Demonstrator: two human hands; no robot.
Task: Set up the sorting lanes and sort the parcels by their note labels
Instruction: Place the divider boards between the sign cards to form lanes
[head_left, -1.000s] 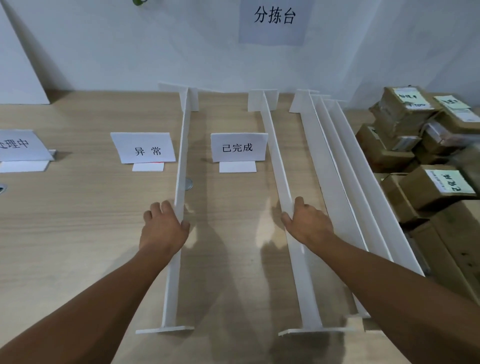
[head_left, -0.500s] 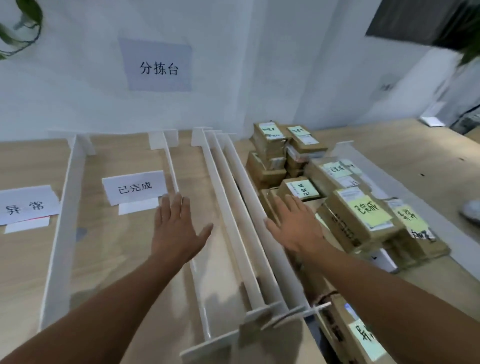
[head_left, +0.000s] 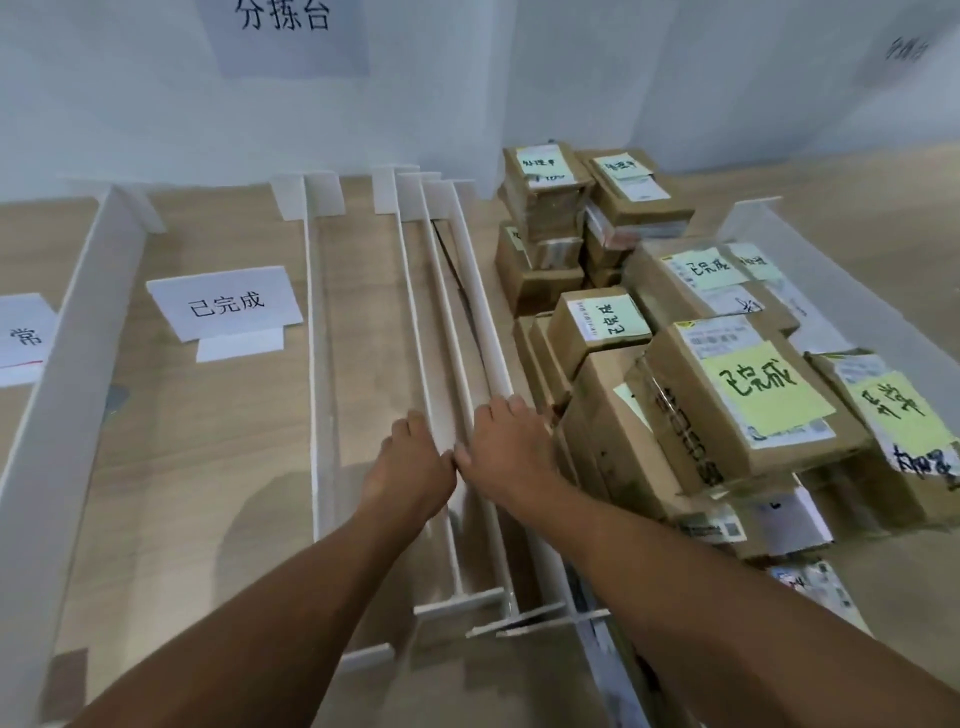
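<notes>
Hands off placed dividers (head_left: 318, 364), now shifted right onto spare dividers (head_left: 480, 317), frame centre. Left hand (head_left: 410, 467) and right hand (head_left: 504, 449) side by side, fingers curled over top edges. Judgement: next lane wall pickup starting. Parcels (head_left: 727, 405) piled right, unsorted.

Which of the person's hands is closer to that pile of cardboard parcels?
The right. The right hand grips the outermost divider, right beside the parcels, with its fingertips almost at a box. The left hand grips the inner dividers, farther left.
</notes>
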